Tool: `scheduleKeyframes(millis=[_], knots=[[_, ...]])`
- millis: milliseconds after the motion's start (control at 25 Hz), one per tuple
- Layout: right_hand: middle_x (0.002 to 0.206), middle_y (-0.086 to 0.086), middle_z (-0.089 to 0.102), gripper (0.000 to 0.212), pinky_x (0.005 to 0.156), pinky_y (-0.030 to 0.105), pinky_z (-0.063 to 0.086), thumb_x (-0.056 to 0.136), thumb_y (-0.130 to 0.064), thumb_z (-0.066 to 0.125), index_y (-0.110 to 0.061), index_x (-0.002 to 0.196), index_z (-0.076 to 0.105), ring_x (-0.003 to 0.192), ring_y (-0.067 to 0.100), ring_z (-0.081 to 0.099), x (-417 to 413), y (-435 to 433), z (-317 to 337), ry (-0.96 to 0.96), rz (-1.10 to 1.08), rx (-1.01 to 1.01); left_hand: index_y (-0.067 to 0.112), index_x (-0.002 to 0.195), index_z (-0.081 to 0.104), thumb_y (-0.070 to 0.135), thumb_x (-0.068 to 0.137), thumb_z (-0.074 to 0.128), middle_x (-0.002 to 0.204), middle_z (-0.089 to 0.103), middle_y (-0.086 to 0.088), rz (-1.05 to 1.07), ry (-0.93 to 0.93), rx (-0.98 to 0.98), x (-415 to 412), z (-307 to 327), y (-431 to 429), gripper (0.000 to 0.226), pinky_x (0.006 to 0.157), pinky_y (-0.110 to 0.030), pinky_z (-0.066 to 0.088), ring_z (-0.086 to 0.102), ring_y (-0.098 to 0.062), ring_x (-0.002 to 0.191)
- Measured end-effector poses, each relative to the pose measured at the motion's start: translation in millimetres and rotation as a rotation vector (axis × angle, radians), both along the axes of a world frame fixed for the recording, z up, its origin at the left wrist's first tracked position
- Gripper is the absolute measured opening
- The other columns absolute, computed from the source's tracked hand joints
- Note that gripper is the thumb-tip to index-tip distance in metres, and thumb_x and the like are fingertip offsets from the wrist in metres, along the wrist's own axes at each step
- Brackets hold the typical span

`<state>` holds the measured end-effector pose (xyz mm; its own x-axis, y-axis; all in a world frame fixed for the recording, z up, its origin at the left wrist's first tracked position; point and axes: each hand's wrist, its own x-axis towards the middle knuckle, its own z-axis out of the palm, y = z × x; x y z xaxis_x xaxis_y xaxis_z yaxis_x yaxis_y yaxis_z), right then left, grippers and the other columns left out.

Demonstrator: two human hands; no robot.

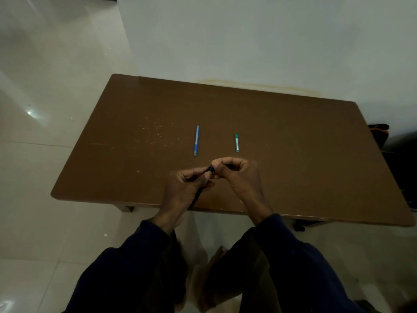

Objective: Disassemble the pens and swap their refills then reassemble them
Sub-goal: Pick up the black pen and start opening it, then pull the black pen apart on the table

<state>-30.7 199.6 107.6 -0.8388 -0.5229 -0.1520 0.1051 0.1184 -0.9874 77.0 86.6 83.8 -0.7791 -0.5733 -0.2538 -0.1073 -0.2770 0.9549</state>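
A blue pen (196, 141) lies on the brown table (135, 143), pointing towards me, just beyond my hands. To its right lies a short green pen piece (237, 142). Above the table's near edge my left hand (187, 184) grips the barrel of a dark pen (198, 195) that slants down towards me. My right hand (234, 170) pinches the upper end of that dark pen with thumb and curled fingers. The two hands meet at the pen's top. Most of the dark pen is hidden by my left hand.
The table stands against a pale wall on a glossy tiled floor. A dark bag with an orange part (379, 134) sits by the table's right end. My knees and dark sleeves fill the bottom of the view.
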Motion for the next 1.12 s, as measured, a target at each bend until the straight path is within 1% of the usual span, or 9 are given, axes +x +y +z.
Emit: scheduleKeyframes(millis=[120,320,440,520,640,760,920,1000,1120], knots=[[0.080,0.006,0.078,0.004,0.065,0.023,0.060,0.089,-0.004,0.076,-0.008,0.089,0.078,0.068,0.013,0.074,-7.9,-0.2,-5.6,0.019,-0.021,0.019,0.009,0.113,0.076,0.009,0.089,0.074,0.095,0.080,-0.005,-0.010,-0.015,-0.018,-8.8,-4.1,-1.3,0.024,0.077,-0.034,0.064,0.078,-0.026,0.084],[0.079,0.008,0.079,0.003,0.065,0.024,0.060,0.090,-0.007,0.076,-0.007,0.091,0.078,0.069,0.017,0.075,-16.2,1.2,-21.8,0.019,-0.033,0.032,0.012,0.112,0.076,0.010,0.088,0.075,0.093,0.081,-0.002,-0.028,-0.033,-0.051,-19.4,-16.9,-1.8,0.024,0.069,-0.023,0.061,0.078,-0.022,0.080],[0.080,0.012,0.078,0.010,0.070,0.030,0.062,0.092,-0.011,0.075,-0.003,0.097,0.077,0.073,0.025,0.077,-33.5,7.9,-28.2,-0.083,-0.112,-0.046,0.016,0.108,0.078,0.015,0.088,0.076,0.093,0.080,-0.003,-0.022,-0.084,-0.010,-14.9,-33.0,-3.9,0.021,0.069,-0.023,0.061,0.077,-0.022,0.081],[0.082,0.013,0.078,0.014,0.072,0.031,0.062,0.091,-0.013,0.077,-0.002,0.100,0.077,0.075,0.025,0.076,-51.1,11.6,-32.3,-0.086,-0.093,-0.038,0.014,0.107,0.078,0.015,0.088,0.075,0.094,0.080,-0.006,0.004,-0.105,0.056,-8.1,-42.9,-6.5,0.019,0.069,-0.023,0.060,0.077,-0.023,0.082],[0.086,0.014,0.078,0.012,0.075,0.031,0.062,0.091,-0.011,0.075,-0.002,0.099,0.077,0.077,0.023,0.074,-59.9,11.2,-46.3,-0.093,-0.013,0.054,0.008,0.112,0.076,0.016,0.089,0.074,0.098,0.080,-0.010,0.030,-0.106,0.126,-3.0,-52.9,-11.8,0.025,0.072,-0.023,0.060,0.077,-0.023,0.085],[0.087,0.011,0.078,0.006,0.080,0.034,0.062,0.092,-0.009,0.074,-0.006,0.096,0.077,0.082,0.024,0.076,-58.3,10.5,-68.0,-0.080,-0.008,0.171,0.006,0.113,0.075,0.017,0.089,0.074,0.098,0.080,-0.010,0.028,-0.108,0.150,-5.7,-56.5,-13.5,0.026,0.073,-0.022,0.060,0.077,-0.022,0.084],[0.086,0.003,0.079,0.006,0.080,0.031,0.063,0.089,-0.010,0.078,-0.016,0.089,0.077,0.081,0.017,0.077,-67.8,19.7,-92.1,-0.025,-0.017,0.328,0.012,0.108,0.077,0.016,0.086,0.078,0.092,0.080,-0.005,0.062,-0.166,0.116,-6.4,-61.0,-15.8,0.022,0.068,-0.017,0.058,0.076,-0.015,0.079],[0.085,-0.001,0.077,0.008,0.075,0.026,0.059,0.088,-0.015,0.079,-0.022,0.085,0.078,0.079,0.011,0.073,-74.4,24.8,-102.1,0.073,-0.010,0.409,0.014,0.107,0.077,0.017,0.085,0.079,0.089,0.080,-0.003,0.087,-0.195,0.098,-7.8,-64.5,-20.2,0.022,0.067,-0.017,0.058,0.076,-0.014,0.077],[0.085,-0.011,0.072,0.011,0.069,0.013,0.048,0.088,-0.020,0.079,-0.030,0.083,0.077,0.077,0.000,0.065,-79.8,26.1,-114.6,0.216,-0.006,0.474,0.014,0.107,0.077,0.017,0.085,0.079,0.087,0.080,-0.003,0.081,-0.213,0.067,-11.7,-68.8,-24.4,0.022,0.066,-0.016,0.058,0.075,-0.013,0.075]])
